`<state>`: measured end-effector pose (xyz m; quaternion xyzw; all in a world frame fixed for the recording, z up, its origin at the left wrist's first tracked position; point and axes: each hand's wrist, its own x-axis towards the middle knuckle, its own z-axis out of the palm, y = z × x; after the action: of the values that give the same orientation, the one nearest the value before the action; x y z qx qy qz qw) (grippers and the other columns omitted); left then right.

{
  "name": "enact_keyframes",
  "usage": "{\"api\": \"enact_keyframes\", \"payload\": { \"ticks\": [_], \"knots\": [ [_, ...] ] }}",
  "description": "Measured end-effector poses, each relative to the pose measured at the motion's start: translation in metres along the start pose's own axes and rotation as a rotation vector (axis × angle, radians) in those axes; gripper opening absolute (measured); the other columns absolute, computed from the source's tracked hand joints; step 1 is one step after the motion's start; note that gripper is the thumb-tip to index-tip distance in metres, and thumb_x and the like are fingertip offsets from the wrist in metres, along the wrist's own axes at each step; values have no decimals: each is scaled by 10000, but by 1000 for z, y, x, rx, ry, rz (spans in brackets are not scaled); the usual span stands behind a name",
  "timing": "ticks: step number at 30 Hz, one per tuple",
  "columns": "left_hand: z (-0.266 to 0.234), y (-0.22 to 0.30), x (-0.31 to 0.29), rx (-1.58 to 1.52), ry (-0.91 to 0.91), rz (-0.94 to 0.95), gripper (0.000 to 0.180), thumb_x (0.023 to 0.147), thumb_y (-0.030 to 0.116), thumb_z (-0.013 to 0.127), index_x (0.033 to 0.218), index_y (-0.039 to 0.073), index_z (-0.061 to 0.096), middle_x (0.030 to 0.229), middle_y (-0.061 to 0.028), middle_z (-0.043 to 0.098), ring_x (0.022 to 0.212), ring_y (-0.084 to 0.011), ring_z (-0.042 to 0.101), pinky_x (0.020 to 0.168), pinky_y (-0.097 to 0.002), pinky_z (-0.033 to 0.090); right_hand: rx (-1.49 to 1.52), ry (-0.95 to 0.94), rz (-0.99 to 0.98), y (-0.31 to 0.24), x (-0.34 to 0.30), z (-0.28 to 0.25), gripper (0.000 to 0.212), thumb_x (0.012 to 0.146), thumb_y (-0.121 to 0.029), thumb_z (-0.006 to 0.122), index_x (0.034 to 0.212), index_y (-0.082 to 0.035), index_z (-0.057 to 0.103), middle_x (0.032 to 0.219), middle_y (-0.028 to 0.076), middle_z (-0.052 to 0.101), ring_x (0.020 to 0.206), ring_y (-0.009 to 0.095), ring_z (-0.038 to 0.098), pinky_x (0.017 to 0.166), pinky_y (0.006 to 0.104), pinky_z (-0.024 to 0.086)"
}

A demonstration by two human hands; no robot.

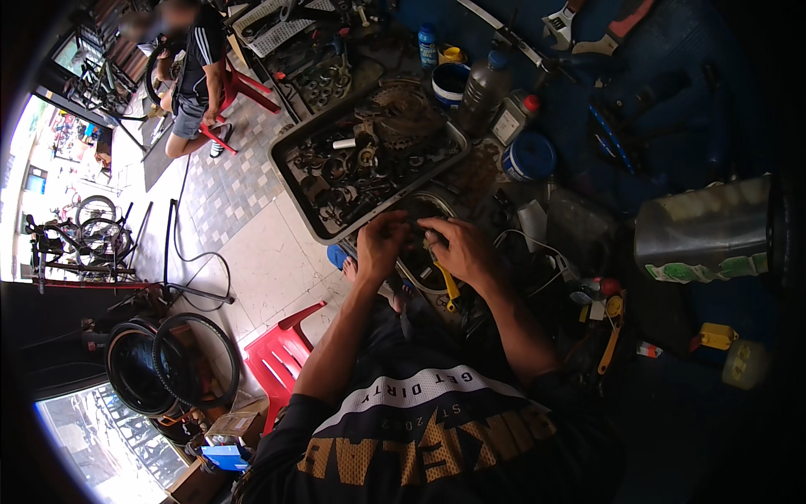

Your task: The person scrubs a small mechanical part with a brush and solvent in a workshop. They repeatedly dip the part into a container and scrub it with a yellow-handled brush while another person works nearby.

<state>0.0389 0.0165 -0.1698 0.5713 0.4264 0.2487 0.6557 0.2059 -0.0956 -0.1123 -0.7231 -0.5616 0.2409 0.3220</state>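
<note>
Both of my hands work close together over a round pan that holds dark small parts. My left hand has its fingers curled inward, the tips pointing at my right hand. My right hand bends its index finger and thumb toward each other; a small thing may be between them, too dark to name. A yellow-handled tool lies just below the right hand. Beyond the hands stands a large grey tray heaped with greasy metal bike parts, among them sprockets.
Bottles and a blue-lidded tub crowd the back right. A clear plastic container stands at right. A red chair is close at left, near tyres. At upper left a person sits on a red stool.
</note>
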Motion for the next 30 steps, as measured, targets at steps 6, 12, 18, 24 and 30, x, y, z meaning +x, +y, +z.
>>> {"api": "enact_keyframes", "payload": {
  "ticks": [6, 12, 18, 24, 30],
  "knots": [
    [1, -4, 0, 47, 30, 62, 272, 980, 24, 702, 1246, -37, 713, 938, -79, 738, 807, -147, 750, 695, -306, 648, -6, 3, -8, 2, 1, 1, 308, 990, -181, 662, 1290, -136, 716, 1079, 182, 753, 1014, 398, 725, 879, 474, 592],
    [1, -2, -3, 50, 47, 73, 237, 979, 37, 709, 1207, -21, 733, 904, -77, 741, 809, -137, 751, 700, -302, 648, 18, -24, -28, 3, 4, 0, 286, 977, -168, 671, 1249, -107, 731, 1074, 192, 759, 1011, 405, 728, 872, 480, 588],
    [3, 6, -11, 251, 81, 93, 238, 960, 4, 696, 1190, -49, 726, 914, -111, 784, 796, -172, 775, 729, -304, 625, -8, -80, 12, -4, 9, -10, 262, 965, -161, 681, 1212, -94, 741, 1057, 181, 772, 1000, 394, 737, 866, 474, 591],
    [2, 4, -12, 288, 82, 97, 233, 960, 16, 701, 1185, -39, 729, 892, -110, 787, 805, -170, 787, 720, -296, 605, -111, -74, 83, -21, 2, -3, 245, 967, -163, 687, 1194, -87, 736, 1053, 178, 775, 990, 383, 742, 855, 476, 596],
    [-5, -4, -9, 372, 98, 135, 226, 957, 7, 702, 1176, -46, 721, 893, -106, 785, 795, -159, 782, 721, -293, 602, 76, -99, 157, -10, 1, 12, 270, 985, -173, 682, 1253, -161, 710, 1070, 134, 752, 992, 379, 737, 819, 471, 604]
  ]
}}
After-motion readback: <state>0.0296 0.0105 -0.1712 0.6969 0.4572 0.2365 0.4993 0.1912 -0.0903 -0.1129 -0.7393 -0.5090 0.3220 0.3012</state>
